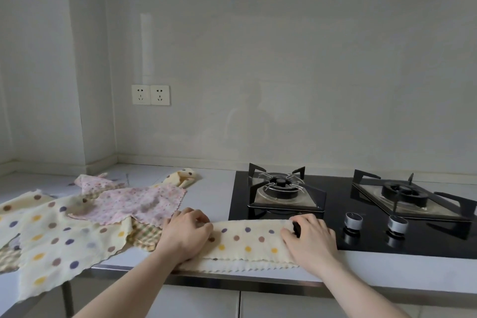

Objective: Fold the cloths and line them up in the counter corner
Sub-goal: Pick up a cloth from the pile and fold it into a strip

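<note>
A cream polka-dot cloth [247,241] lies folded into a long strip along the counter's front edge. My left hand [184,233] grips its left end with curled fingers. My right hand [308,239] grips its right end, which overlaps the hob's edge. To the left lies a loose heap: a large cream polka-dot cloth [59,242] hanging over the counter edge, a pink floral cloth [134,201] on top, a checked cloth [147,235] partly under them, and a crumpled dotted cloth [183,177] further back.
A black gas hob [361,237] with two burners and two knobs [353,221] fills the counter's right side. The counter corner [103,162] sits at the back left, below two wall sockets [150,95]. A steel strip edges the counter front [232,280].
</note>
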A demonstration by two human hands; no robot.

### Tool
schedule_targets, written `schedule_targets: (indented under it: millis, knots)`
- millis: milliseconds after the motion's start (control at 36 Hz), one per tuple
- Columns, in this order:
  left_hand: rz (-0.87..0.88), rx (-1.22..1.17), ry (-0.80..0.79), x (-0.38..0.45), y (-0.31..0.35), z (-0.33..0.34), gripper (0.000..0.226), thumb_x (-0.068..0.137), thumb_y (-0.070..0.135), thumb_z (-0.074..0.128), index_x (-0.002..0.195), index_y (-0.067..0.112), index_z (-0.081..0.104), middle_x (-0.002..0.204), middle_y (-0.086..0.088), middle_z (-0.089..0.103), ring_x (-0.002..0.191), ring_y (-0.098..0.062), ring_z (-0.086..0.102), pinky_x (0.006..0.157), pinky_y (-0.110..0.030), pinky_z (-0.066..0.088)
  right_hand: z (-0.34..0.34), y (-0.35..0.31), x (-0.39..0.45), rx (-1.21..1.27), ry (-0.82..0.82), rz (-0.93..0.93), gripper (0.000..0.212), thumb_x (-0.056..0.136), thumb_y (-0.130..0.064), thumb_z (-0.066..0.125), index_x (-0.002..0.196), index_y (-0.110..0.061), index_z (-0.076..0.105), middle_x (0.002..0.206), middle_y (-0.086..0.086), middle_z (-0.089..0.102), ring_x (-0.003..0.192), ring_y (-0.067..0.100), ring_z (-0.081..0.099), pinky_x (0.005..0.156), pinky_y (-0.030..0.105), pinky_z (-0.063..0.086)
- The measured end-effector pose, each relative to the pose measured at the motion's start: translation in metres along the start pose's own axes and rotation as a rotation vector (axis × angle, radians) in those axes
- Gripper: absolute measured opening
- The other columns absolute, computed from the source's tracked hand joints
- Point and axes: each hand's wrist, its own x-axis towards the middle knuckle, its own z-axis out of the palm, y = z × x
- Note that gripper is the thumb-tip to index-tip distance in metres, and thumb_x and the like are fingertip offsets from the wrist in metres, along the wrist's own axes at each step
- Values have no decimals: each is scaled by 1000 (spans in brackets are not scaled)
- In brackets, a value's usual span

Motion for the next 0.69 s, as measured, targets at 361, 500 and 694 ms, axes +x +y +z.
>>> schedule_targets:
  millis: [361,500,694]
  knots:
    - [-7,-249,73,-4,-4,-1,6,94,31,51,94,32,56,84,10,67,80,-7,61,69,-31,48,-4,5,-1,462,57,53,9,91,-37,66,90,-34,59,90,-13,68,78,12,64,63,32,55]
    - [-5,-283,67,-4,-8,-1,8,96,42,55,103,38,58,93,12,69,84,-7,65,77,-32,56,-7,10,-2,622,143,59,11,93,-29,69,94,-28,58,89,-6,71,82,13,67,65,31,53]
    - [26,-125,25,-4,-6,1,26,97,52,50,117,41,61,98,19,66,102,-10,59,110,-42,35,-7,12,-2,631,205,114,17,94,-21,69,106,-27,58,90,-7,69,86,12,67,78,38,59]
